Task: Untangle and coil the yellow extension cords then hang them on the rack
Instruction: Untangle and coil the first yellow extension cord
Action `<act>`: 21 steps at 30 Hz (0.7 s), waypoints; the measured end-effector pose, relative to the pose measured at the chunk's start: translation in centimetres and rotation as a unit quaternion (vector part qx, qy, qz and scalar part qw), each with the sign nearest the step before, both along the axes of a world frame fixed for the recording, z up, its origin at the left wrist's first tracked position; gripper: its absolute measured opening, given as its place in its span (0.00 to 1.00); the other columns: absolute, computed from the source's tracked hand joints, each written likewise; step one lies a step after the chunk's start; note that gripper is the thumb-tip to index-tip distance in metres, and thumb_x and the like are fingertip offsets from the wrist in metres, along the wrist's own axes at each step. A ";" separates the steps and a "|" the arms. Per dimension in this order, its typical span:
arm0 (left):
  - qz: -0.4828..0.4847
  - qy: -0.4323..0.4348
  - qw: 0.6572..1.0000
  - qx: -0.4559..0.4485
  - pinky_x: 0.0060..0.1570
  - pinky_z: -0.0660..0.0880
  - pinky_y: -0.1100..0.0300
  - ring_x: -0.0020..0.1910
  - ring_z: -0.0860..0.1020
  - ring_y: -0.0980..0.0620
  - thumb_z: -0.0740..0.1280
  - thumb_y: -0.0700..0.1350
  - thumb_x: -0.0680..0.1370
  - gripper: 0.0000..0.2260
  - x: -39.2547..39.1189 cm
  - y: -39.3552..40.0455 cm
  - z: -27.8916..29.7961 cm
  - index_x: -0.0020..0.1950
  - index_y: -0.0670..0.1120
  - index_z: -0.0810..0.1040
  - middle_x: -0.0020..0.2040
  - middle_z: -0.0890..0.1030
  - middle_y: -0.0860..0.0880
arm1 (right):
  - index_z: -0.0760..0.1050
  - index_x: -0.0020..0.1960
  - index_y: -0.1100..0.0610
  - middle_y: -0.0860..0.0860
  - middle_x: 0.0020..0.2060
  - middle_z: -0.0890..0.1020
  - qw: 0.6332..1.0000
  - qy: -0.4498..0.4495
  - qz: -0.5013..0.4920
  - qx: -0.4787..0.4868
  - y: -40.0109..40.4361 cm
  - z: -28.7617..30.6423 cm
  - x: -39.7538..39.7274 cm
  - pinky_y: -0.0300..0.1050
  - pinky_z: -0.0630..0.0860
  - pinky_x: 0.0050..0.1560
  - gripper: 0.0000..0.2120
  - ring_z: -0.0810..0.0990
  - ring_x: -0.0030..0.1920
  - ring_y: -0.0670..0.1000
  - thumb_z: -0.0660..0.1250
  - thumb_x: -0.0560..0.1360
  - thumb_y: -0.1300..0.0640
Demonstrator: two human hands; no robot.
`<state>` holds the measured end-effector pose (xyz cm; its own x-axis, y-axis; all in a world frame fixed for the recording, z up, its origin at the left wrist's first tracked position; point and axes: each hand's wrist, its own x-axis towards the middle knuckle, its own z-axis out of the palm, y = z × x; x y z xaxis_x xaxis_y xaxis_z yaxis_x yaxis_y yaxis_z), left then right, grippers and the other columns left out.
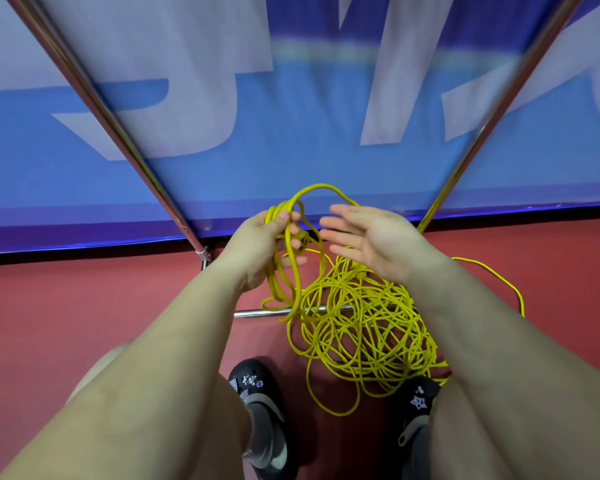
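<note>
The left hand (262, 244) curls its fingers and thumb around several gathered loops of thin yellow extension cord (357, 323), holding them bunched above the floor; one loop arches up over the thumb and across toward the right. The right hand (368, 239) is spread flat, fingers straight and slightly apart, palm turned toward the left hand, holding nothing, with cord passing just behind its fingertips. From the held loops the cord drops into a loose, tangled pile on the red floor (84, 306), lying below and to the right of the hands and reaching the near feet. One strand trails off to the right past the right forearm. A thin chrome metal rack (94, 98) stands around the work: two slanted shiny tubes rise far left and far right, and a low horizontal bar crosses under the tangle, with cord draped over it. Behind stands a blue banner with large white shapes (291, 150). Two black clogs with small charms (257, 386) sit nearest, the right one partly covered by cord.
</note>
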<state>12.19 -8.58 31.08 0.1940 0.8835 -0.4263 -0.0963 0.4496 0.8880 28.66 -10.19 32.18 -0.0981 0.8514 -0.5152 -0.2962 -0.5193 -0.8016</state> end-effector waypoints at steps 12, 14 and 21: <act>0.165 -0.150 0.973 -0.059 0.27 0.79 0.59 0.28 0.81 0.55 0.56 0.45 0.83 0.11 -0.1 0.9 0.2 0.45 0.44 0.73 0.34 0.80 0.49 | 0.74 0.45 0.59 0.53 0.34 0.77 0.878 -0.370 0.225 0.205 -2.4 -3.4 -3.8 0.50 0.75 0.43 0.06 0.75 0.34 0.51 0.69 0.73 0.58; 0.168 -0.170 0.969 -0.068 0.28 0.79 0.59 0.30 0.82 0.54 0.55 0.45 0.83 0.10 -0.2 1.0 0.3 0.47 0.44 0.72 0.34 0.82 0.48 | 0.75 0.45 0.57 0.50 0.34 0.80 0.894 -0.341 0.209 0.200 -2.5 -3.4 -3.9 0.52 0.77 0.46 0.01 0.80 0.37 0.54 0.67 0.75 0.60; 0.138 -0.189 0.970 -0.072 0.31 0.80 0.58 0.34 0.84 0.52 0.54 0.47 0.83 0.10 -0.5 1.2 0.1 0.49 0.45 0.71 0.36 0.85 0.48 | 0.79 0.55 0.56 0.46 0.30 0.77 0.869 -0.366 0.224 0.246 -2.4 -2.6 -3.3 0.29 0.68 0.31 0.09 0.74 0.26 0.37 0.63 0.78 0.59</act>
<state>11.65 -7.40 31.21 0.1254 0.8610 -0.4929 -0.5366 0.4767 0.6963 25.34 -12.55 29.62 -0.2755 0.9472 -0.1642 0.5309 0.0075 -0.8474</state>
